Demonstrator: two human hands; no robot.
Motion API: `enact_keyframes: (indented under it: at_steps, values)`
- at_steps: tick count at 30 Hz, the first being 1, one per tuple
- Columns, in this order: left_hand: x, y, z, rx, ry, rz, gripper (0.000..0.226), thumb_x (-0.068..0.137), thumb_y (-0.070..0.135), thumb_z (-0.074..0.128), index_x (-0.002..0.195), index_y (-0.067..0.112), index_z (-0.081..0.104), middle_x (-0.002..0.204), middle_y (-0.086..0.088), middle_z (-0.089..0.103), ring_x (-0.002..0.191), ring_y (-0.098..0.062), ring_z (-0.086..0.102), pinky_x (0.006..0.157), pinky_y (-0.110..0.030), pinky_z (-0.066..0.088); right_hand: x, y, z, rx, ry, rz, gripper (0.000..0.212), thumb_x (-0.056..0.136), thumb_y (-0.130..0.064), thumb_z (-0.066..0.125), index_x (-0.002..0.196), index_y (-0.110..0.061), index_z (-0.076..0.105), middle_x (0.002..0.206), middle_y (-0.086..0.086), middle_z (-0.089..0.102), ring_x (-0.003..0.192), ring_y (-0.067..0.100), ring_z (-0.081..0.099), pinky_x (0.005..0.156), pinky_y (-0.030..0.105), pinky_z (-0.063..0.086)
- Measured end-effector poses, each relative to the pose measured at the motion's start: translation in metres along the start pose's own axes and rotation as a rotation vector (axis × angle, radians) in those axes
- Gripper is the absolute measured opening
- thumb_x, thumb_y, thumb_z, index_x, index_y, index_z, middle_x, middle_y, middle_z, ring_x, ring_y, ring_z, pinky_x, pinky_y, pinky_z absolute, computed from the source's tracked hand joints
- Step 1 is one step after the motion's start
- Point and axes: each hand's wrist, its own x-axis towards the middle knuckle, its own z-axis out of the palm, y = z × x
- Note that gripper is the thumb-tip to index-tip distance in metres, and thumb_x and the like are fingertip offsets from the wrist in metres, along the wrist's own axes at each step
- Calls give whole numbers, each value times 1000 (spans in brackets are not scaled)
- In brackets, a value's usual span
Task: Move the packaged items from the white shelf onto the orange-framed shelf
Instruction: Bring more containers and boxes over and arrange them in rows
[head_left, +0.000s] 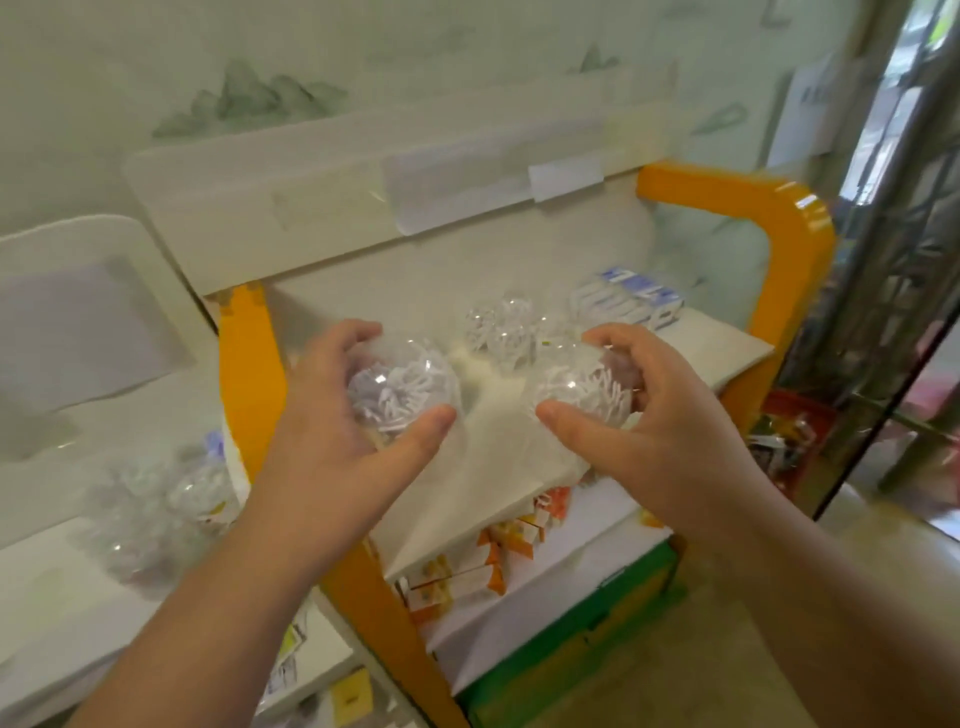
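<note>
Head view: more clear packages (156, 514) are sitting on the white shelf (67, 597); left hand (332, 431) is gripping one clear ball package (400, 389), right hand (660, 415) another (582, 384), both hovering above the orange-framed shelf (795, 234), its front board edge free between them.
</note>
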Motion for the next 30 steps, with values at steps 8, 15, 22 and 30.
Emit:
enact_keyframes:
  at_steps: [8, 15, 22, 30]
  values:
    - [49, -15, 85, 17, -32, -64, 70, 71, 52, 77, 125, 47, 33, 127, 5, 49, 115, -12, 53, 96, -36, 49, 47, 60, -26, -90, -1, 115, 68, 73, -57, 77, 130, -49, 41, 123, -21, 43, 109, 0, 46, 77, 13, 38]
    - [99, -44, 131, 53, 2, -100, 73, 68, 52, 76, 127, 40, 35, 125, 4, 49, 112, -12, 52, 91, -30, 44, 108, 95, -35, -204, -26, 89, 67, 73, -53, 78, 130, -45, 43, 121, -17, 46, 101, -2, 49, 78, 16, 41]
    - [134, -62, 169, 66, -54, -155, 69, 72, 43, 80, 120, 44, 30, 127, 6, 45, 115, -6, 47, 91, -23, 39, 168, 139, -28, -219, -61, 91, 66, 70, -54, 80, 126, -46, 45, 119, -17, 47, 103, 2, 51, 83, 20, 44]
    - [149, -79, 198, 201, -120, -263, 71, 68, 45, 81, 123, 39, 35, 127, 5, 50, 117, -1, 49, 88, -15, 39, 226, 188, -17, -238, -246, -10, 72, 70, -49, 81, 133, -39, 46, 123, -14, 44, 115, 10, 50, 97, 30, 45]
